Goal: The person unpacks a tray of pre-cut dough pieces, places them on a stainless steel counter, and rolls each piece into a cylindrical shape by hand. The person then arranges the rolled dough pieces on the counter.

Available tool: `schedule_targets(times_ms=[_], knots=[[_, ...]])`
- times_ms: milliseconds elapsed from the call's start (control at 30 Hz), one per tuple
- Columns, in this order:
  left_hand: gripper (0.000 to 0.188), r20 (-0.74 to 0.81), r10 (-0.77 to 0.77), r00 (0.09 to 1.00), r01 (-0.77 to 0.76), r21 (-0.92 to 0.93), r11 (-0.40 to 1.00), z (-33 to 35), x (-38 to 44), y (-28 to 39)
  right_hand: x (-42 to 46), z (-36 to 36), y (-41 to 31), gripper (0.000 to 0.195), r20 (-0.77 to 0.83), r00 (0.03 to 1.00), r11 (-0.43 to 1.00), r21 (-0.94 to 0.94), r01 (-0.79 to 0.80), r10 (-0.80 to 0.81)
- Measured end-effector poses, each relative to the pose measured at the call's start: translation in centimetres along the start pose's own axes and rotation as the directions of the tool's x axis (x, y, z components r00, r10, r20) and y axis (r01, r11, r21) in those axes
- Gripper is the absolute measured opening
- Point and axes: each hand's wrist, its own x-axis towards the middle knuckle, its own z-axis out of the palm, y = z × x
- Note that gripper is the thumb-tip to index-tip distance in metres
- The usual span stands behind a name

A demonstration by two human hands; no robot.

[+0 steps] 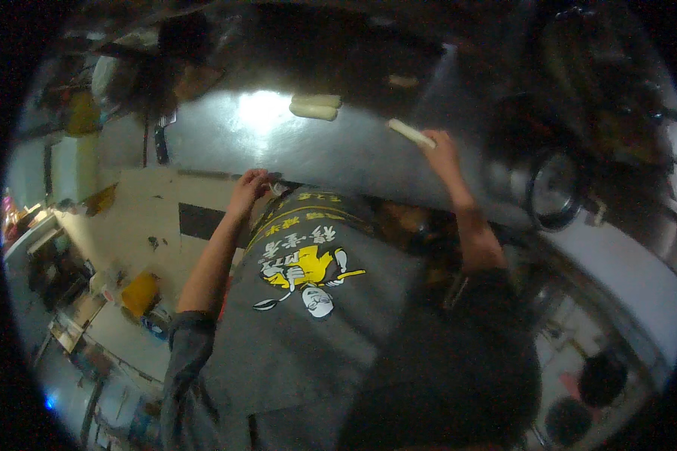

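Note:
My right hand (443, 151) grips one end of a pale, stick-shaped piece of food (410, 132), held over the metal counter (361, 146). The stick points up and to the left; its exact kind is not clear. Further left, a small group of similar pale pieces (316, 107) lies side by side on the countertop. My left hand (253, 185) is at the counter's front edge with its fingers bent. Beside its fingertips is a small whitish, translucent thing (279, 189), perhaps plastic; whether the hand holds it is unclear.
Another small pale piece (403, 80) lies in the dim area at the back. A round metal vessel with a dark rim (554, 189) stands to the right. A black strip-like object (161, 144) sits at the counter's left end. A yellow object (140, 293) is at lower left.

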Motion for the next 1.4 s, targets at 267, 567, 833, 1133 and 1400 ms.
schedule_targets(times_ms=[267,567,833,1133,1400], knots=[[0.026,0.041,-0.008,0.999,0.007,0.029,1.000,1.7,0.8,-0.6,-2.2,3.9,-2.3,0.037,0.535,0.840,0.804,0.457,-0.380,0.093],[0.022,0.044,-0.023,0.999,0.017,0.149,0.989,1.4,1.5,-3.2,-0.5,6.2,-1.8,0.035,-0.040,0.999,0.990,-0.141,-0.018,0.012],[0.021,0.040,-0.010,0.999,0.001,0.205,0.979,1.1,0.2,-2.5,1.9,9.7,-4.5,0.043,-0.180,0.964,0.876,-0.475,0.088,-0.194],[0.059,0.581,0.455,0.675,-0.709,0.680,0.184,19.3,6.1,0.9,1.8,10.7,-4.1,0.043,-0.212,0.965,0.936,-0.344,0.071,-0.152],[0.028,0.667,0.415,0.619,-0.718,0.695,-0.046,22.2,10.9,-0.3,1.7,12.9,-2.6,0.046,-0.367,0.907,0.918,-0.393,0.048,-0.205]])
